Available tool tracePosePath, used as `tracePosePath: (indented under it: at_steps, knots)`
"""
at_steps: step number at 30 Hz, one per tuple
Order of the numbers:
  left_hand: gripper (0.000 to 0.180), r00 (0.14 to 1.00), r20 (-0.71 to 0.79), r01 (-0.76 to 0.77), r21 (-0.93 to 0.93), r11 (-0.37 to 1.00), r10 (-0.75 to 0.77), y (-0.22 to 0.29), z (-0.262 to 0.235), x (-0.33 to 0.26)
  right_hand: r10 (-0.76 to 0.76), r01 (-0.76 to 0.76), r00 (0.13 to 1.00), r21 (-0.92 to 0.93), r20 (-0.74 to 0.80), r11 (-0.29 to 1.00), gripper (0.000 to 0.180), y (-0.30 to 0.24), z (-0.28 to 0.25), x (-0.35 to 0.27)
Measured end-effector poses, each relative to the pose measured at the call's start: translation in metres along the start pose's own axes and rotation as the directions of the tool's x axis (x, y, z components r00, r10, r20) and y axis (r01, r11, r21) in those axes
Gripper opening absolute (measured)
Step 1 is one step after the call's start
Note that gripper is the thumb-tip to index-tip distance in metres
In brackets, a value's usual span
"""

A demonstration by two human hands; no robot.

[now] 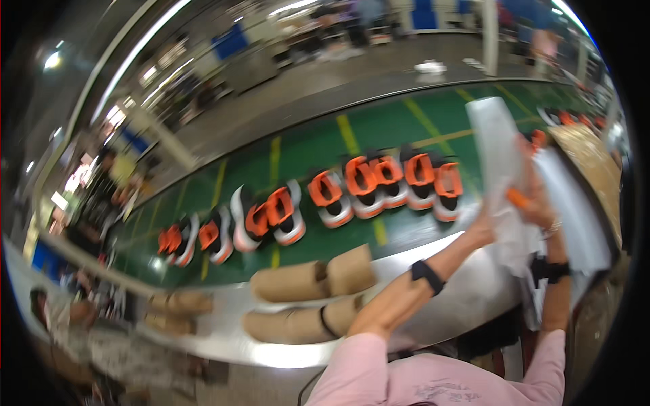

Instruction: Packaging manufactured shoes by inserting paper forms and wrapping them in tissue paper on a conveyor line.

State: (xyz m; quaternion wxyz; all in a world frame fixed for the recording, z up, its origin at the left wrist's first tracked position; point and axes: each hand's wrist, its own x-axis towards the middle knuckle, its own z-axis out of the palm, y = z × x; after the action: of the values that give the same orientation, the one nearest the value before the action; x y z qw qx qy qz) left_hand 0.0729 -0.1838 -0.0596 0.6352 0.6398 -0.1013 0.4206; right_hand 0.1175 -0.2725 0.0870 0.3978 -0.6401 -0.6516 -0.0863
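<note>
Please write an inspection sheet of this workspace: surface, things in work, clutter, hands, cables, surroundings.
Surface: green belt with yellow lines; a shiny metal ledge runs along its near edge.
Job's things: white paper sheets held up in both hands; a small orange object sits among them, blurred.
Clutter: row of orange, black and white shoes on the belt; brown paper rolls on the ledge.
Hands: left hand grips the sheets from below; right hand holds them higher up. Dark band on each wrist.
Cables: nothing seen.
Surroundings: factory hall, grey floor, blue bins far off; other people at the left, blurred.
</note>
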Motion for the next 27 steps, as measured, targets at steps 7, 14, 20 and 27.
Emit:
tracePosePath:
  at_steps: [7,14,20,27]
  knots:
    - [0.074,0.139,0.658,-0.312,0.738,0.598,-0.74,0.14,0.003,0.022,-0.088,0.012,0.977,-0.364,-0.192,0.931,0.08,0.053,-0.062,0.004]
    - [0.029,0.952,0.091,0.276,-0.668,0.691,-0.292,0.103,-0.018,0.017,-0.005,0.042,0.629,0.028,-0.777,0.999,0.087,-0.038,0.034,0.036]
    - [0.037,0.84,-0.061,0.299,-0.777,0.554,-0.54,0.151,-0.033,0.082,0.26,-0.038,0.425,0.27,-0.867,0.962,0.093,-0.066,0.029,0.008]
    - [0.017,0.949,-0.207,0.313,0.505,0.804,-0.239,0.122,-0.057,0.079,-0.159,0.286,0.89,0.251,-0.426,0.925,0.017,-0.064,0.003,0.004]
